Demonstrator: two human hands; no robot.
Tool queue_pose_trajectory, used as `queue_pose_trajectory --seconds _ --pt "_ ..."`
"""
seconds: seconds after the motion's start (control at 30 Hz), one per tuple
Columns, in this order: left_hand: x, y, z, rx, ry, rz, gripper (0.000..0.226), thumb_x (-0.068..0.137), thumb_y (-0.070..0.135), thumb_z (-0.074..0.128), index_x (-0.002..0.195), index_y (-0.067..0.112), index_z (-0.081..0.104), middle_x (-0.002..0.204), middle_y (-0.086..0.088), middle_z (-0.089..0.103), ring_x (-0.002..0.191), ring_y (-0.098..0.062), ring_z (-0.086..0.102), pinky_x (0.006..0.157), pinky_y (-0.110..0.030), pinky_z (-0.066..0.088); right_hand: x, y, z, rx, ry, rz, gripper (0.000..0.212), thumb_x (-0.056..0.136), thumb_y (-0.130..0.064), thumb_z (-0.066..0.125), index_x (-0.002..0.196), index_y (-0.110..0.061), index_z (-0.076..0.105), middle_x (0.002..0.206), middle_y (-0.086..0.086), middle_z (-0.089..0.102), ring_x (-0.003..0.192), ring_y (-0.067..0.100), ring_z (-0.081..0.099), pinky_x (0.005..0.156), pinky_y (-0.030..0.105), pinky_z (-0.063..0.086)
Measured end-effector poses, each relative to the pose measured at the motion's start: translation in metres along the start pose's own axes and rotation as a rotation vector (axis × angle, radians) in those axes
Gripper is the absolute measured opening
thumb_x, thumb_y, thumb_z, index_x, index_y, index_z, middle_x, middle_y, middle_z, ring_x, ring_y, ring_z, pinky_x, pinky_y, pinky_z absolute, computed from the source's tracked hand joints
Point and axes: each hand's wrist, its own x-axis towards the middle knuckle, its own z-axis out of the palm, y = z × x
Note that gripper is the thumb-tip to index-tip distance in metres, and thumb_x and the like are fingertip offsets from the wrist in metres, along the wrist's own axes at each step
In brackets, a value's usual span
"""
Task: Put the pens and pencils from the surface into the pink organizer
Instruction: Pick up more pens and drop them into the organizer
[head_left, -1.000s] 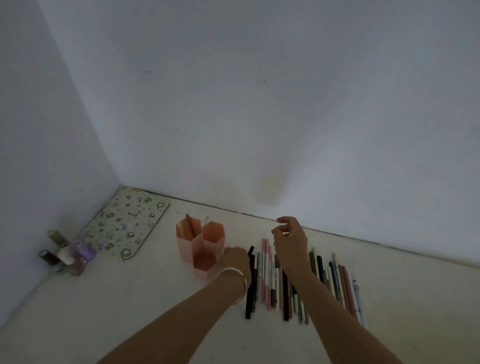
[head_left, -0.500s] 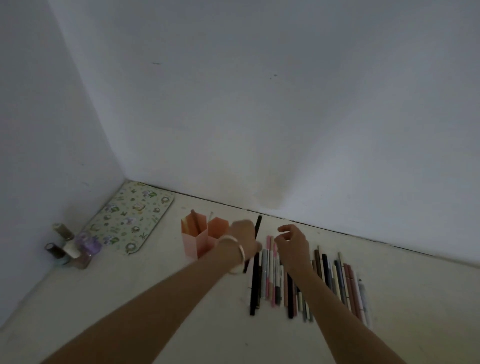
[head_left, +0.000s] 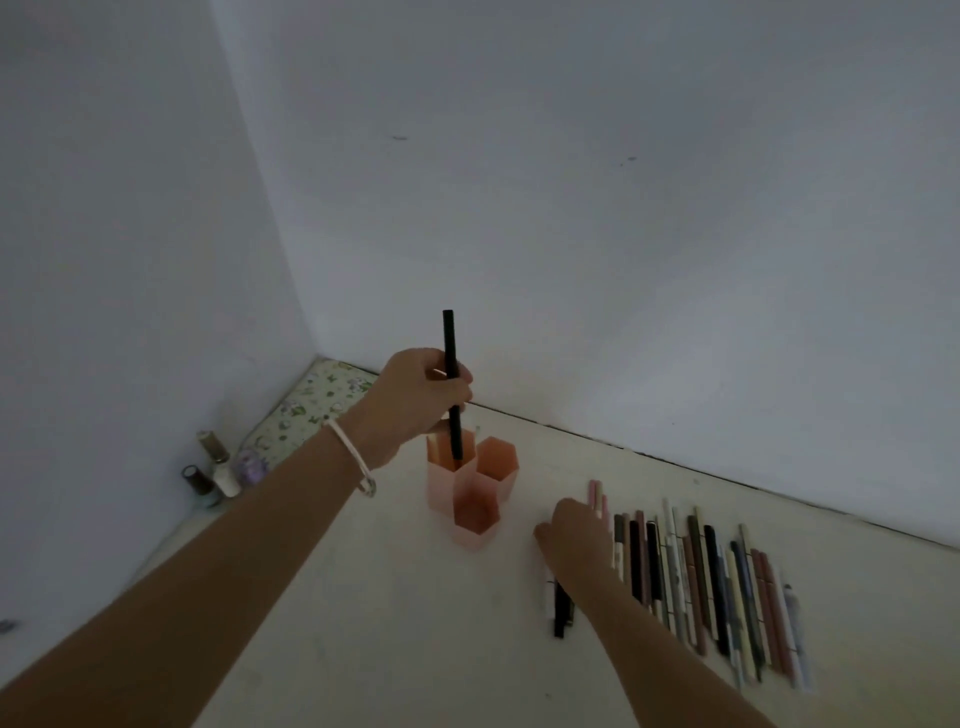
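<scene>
**Fig. Pen entering the organizer; second hand on the supply row.**

Your left hand (head_left: 415, 400) is curled round a black pen (head_left: 449, 338). It holds the pen almost upright, with the lower end just inside the rim of the tall cell at 10 o'clock of the pink organizer (head_left: 441, 488). The organizer stands on the pale surface (head_left: 405, 623). The row of pens and pencils (head_left: 701, 582) lies at 4 o'clock from it, well apart. Your right hand (head_left: 574, 535) lies palm-down over the 9 o'clock end of that row.

**Risks.**
- The grip sits high on the pen, so a release from here would probably drop it some way. It could bounce or lean hard on the rim.
- The organizer looks light. Your left hand is close to its rim, and a knock there may tip it.
- A thin pale item already stands in the tall cell and could block the tip.
- Your right hand is working out of your direct attention. A sideways brush would likely roll the closely packed row apart.
- Two loose pens (head_left: 558, 605) at 6 o'clock of that hand lie under your wrist and could be dragged.

**Not resolved.**
- The pen's tip is hidden inside the cell, and your fingers cover its mid-section.
- The right hand's fingers are hidden, so you cannot tell whether it grips anything.
- The light is dim and the row's 4 o'clock end is blurred, so pens cannot be told from pencils or counted.
- The lower edge cuts off both forearms.
</scene>
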Motion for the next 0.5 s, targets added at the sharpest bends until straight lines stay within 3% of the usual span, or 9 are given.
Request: queue_pose_trajectory --seconds 0.1,0.17,0.3,0.4,0.5 --pt "0.003 -0.012 -0.013 -0.098 0.103 0.017 0.011 0.089 0.001 0.056 0.083 0.008 0.06 0.08 -0.011 0.066 0.069 -0.016 0.067 0.059 -0.028 0.059 0.008 -0.015 -0.035 0.202 0.053 0.0 0.022 0.089 -0.022 0.056 0.072 -0.008 0.053 0.074 0.009 0.059 0.085 0.025 0.061 0.078 0.035 0.051" --pt "0.005 -0.019 -0.019 -0.132 0.183 0.039 0.01 0.09 0.0 0.055 0.085 0.006 0.06 0.079 -0.011 0.065 0.068 -0.017 0.068 0.061 -0.029 0.06 0.016 -0.029 -0.074 0.383 0.153 -0.04 0.026 0.09 -0.021 0.056 0.069 -0.004 0.058 0.061 0.005 0.055 0.065 0.024 0.057 0.06 0.03 0.047" --pt "0.008 -0.041 -0.01 -0.113 0.254 0.109 0.008 0.09 -0.001 0.056 0.088 0.005 0.061 0.082 -0.009 0.063 0.082 -0.025 0.067 0.077 -0.034 0.058 0.005 -0.069 -0.138 0.792 0.457 -0.228 0.019 0.093 -0.021 0.054 0.079 -0.011 0.061 0.062 0.0 0.06 0.05 0.003 0.052 0.045 0.008 0.036" --pt "0.012 -0.064 0.005 0.181 0.296 0.226 0.004 0.087 0.009 0.064 0.089 0.011 0.067 0.083 0.001 0.067 0.082 -0.014 0.065 0.066 -0.007 0.046 -0.014 -0.092 -0.146 0.978 0.554 -0.331 0.015 0.094 -0.02 0.055 0.083 -0.011 0.06 0.062 -0.003 0.057 0.05 0.005 0.046 0.047 0.013 0.036" --pt "0.014 -0.083 0.013 0.37 0.309 0.254 0.006 0.082 0.012 0.067 0.08 0.018 0.067 0.076 0.011 0.063 0.077 -0.008 0.059 0.059 0.0 0.037 -0.025 -0.101 -0.133 0.988 0.532 -0.377 0.013 0.096 -0.02 0.055 0.084 -0.016 0.06 0.061 -0.008 0.056 0.049 0.004 0.043 0.046 0.016 0.036"
